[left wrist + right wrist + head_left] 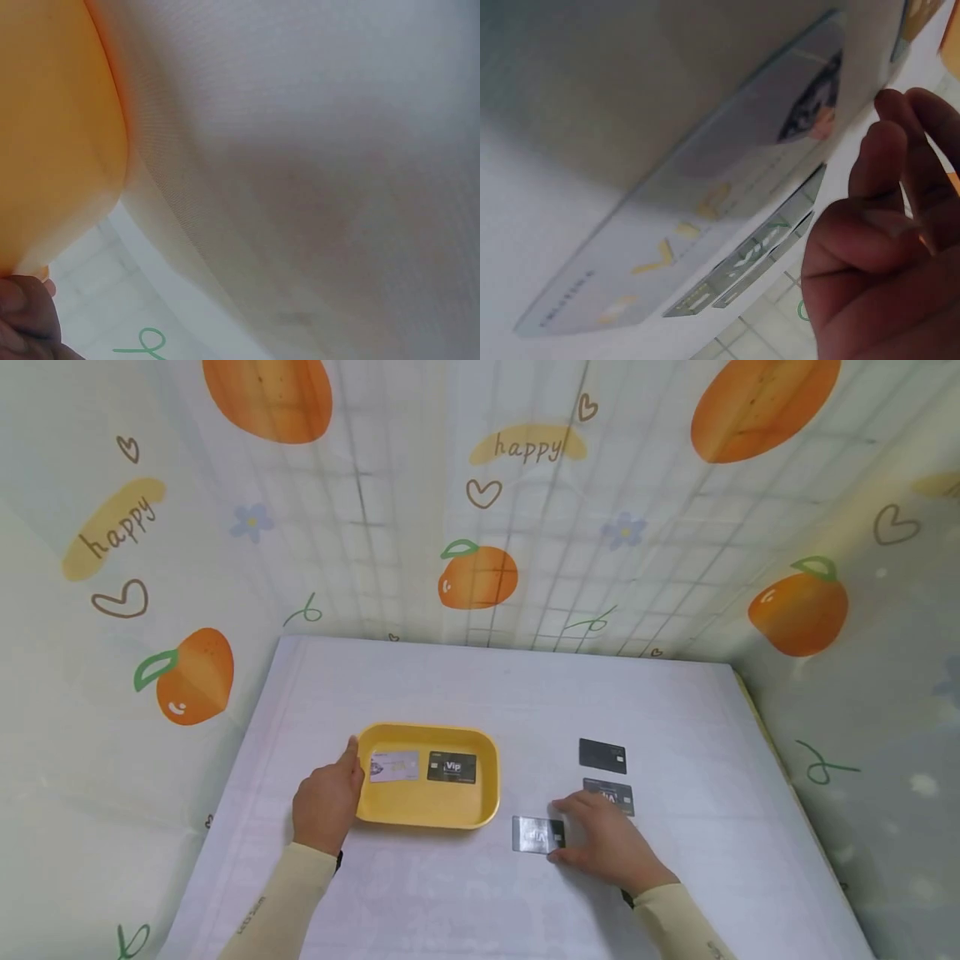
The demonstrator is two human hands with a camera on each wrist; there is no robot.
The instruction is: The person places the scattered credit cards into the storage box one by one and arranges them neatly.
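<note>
My left hand (326, 802) grips the left side of a yellow tray (427, 817), its index finger along the rim. Two cards lie in the tray: a pale card (393, 766) and a black Vip card (452, 767). My right hand (607, 843) is just above the table, thumb and index finger spread around the right end of a glossy dark Vip card (534, 835). In the right wrist view, a small gap shows between the fingertips and that card. Below the wrist lies a pale VIP card (705, 202), hidden by my hand in the head view.
A plain black card (602, 756) lies toward the back right. In front of it is another dark Vip card (608, 793), partly covered by my right hand. The white table (450, 902) meets curtains (480, 527) printed with oranges at the back and sides.
</note>
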